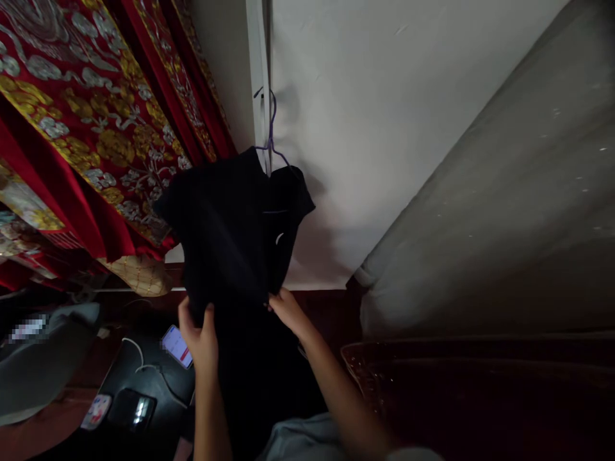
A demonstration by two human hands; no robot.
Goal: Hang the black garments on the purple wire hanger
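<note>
A black short-sleeved garment (221, 224) hangs by its shoulders on a thin purple hanger (271, 137), hooked at a narrow white upright edge. At the garment's left side, my left hand (199, 336) is closed on the cloth, thumb on the front and other fingers partly hidden. My right hand (287, 312) pinches the fabric near the middle right, fingertips pressed together. Below the hands the dark cloth drops towards my lap, and its lower end is hard to make out.
Red embroidered cloth (115, 147) hangs at upper left. A lit phone (177, 347), a dark phone (132, 410) and a white cable (161, 374) lie on a black surface at lower left. A white wall (375, 115) stands behind; a pale sheet (480, 211) hangs at right.
</note>
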